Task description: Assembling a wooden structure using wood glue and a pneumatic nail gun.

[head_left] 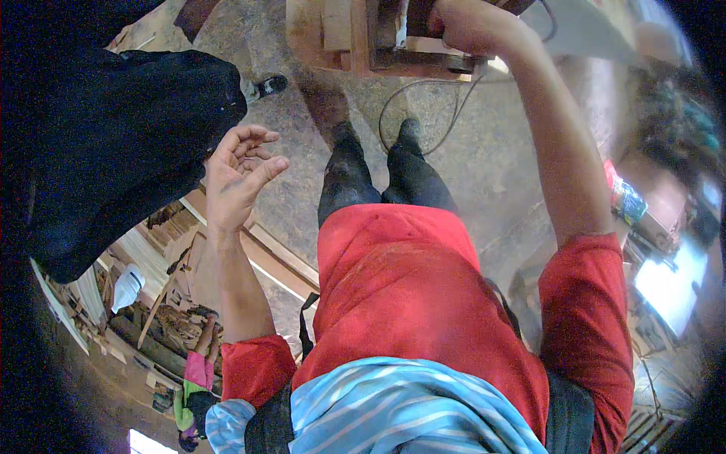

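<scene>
My left hand (pixel 240 178) is raised in the air to the left of my body. Its fingers are loosely curled and the thumb stands apart, with nothing in it. At the top of the view my right hand (pixel 473 29) rests at a wooden stand (pixel 340 64) or bench-like frame, which is cut off by the upper edge. The fingers of this hand are bent inward, and what they grip is hidden. A light, narrow upright piece (pixel 401 26) shows on the frame, just left of the right hand.
Close on the left is a person in dark clothing (pixel 144 129). A dark cable (pixel 386 113) loops over the floor by my feet. Wooden boards (pixel 276 257) and a white plastic container (pixel 128 287) lie at lower left, near another person in pink and green (pixel 200 371).
</scene>
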Available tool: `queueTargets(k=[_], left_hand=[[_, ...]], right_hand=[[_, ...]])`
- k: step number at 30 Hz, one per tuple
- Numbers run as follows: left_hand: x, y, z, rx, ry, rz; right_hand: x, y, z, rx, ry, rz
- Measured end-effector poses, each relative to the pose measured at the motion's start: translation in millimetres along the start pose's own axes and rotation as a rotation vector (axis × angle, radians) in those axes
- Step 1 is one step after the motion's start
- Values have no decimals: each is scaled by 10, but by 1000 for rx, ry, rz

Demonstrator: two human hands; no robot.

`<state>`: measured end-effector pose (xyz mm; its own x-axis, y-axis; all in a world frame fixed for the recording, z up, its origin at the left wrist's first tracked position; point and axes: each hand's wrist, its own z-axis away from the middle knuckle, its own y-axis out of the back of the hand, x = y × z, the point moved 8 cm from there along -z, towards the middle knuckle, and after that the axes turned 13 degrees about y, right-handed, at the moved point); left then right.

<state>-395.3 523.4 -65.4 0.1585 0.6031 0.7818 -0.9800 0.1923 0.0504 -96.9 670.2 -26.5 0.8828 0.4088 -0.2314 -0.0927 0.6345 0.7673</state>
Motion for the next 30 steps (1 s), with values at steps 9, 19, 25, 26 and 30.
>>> queueTargets(k=[9,19,25,26,30], left_hand=[[352,-426,-129,80,-130,-334],[1477,-2028,-432,192,-937,-1130],[1657,-2127,-499,186,-775,-1361],[1704,-2087,-516,252,-762,-1307],[1703,-2067,-547,217,-725,-1348]], right_hand=[[256,31,100,55,33,-113],[130,78,136,-8,97,-269],[55,173,153,63,131,-147],[19,211,196,89,116,-147],[-107,282,326,142,85,-89]])
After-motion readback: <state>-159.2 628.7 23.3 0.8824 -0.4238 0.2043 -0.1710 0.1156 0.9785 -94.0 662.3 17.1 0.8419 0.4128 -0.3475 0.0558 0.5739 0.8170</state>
